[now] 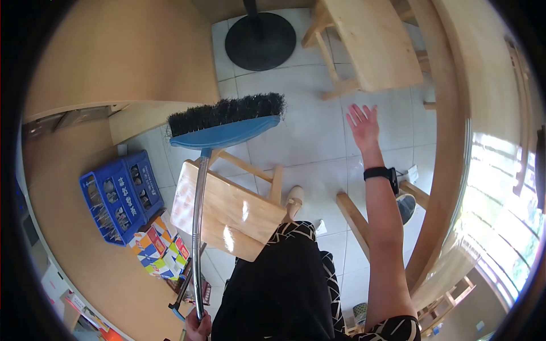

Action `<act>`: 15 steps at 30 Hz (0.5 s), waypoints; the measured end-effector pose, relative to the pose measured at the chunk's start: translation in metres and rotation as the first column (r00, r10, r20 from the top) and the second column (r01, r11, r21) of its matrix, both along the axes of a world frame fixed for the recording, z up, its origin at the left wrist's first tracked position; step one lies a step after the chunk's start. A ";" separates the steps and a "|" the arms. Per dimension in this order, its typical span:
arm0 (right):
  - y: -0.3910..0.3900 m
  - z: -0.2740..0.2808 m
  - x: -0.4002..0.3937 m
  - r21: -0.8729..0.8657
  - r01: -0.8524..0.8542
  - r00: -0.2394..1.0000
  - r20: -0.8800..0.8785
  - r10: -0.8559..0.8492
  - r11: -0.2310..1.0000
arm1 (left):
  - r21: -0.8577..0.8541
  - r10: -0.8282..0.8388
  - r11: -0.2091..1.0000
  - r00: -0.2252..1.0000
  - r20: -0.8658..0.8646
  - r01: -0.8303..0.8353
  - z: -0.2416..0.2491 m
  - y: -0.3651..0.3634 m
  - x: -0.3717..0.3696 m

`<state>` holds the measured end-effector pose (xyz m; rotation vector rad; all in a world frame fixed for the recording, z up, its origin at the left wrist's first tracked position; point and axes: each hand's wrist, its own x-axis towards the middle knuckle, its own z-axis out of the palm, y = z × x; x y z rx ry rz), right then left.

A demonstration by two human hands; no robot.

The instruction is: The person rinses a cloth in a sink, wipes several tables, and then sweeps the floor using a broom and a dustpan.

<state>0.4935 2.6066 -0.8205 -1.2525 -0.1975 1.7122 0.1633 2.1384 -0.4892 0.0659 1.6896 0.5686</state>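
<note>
Gripped in the left hand [198, 328] at the bottom edge is the metal handle of a broom [226, 122], fingers closed around it. Its blue head with black bristles is held up over a wooden stool [227, 210]. No object is held by the right hand [363, 126]; it is raised with fingers spread above the tiled floor [307, 136], near a second stool [369, 42]. A blue crate [119, 196] is seen at the left

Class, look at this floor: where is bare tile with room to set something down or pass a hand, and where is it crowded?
Bare tile lies between the broom head, the black round base and the wooden chair, under the open right hand. It is crowded at left, where the blue crate and colourful boxes sit beside the wooden stool. The left hand grips the broom handle.
</note>
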 end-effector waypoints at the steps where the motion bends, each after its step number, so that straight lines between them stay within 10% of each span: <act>1: 0.005 0.006 -0.003 0.005 0.014 1.000 0.005 -0.014 1.000 | 0.005 -0.014 1.000 1.000 0.005 0.014 0.001 0.001 -0.003; 9: 0.090 -0.009 -0.031 0.139 0.337 0.941 -0.020 -0.337 0.931 | -0.137 -0.111 0.986 0.984 -0.139 0.091 -0.005 0.006 0.018; 13: 0.141 -0.037 -0.015 0.100 0.334 0.898 -0.337 -0.284 0.937 | -0.147 0.046 0.987 0.996 -0.082 -0.058 -0.003 0.010 0.032; 15: 0.139 -0.040 -0.023 0.203 0.199 0.962 -0.225 -0.152 0.959 | -0.129 0.014 0.991 0.994 -0.111 -0.028 -0.008 0.005 0.031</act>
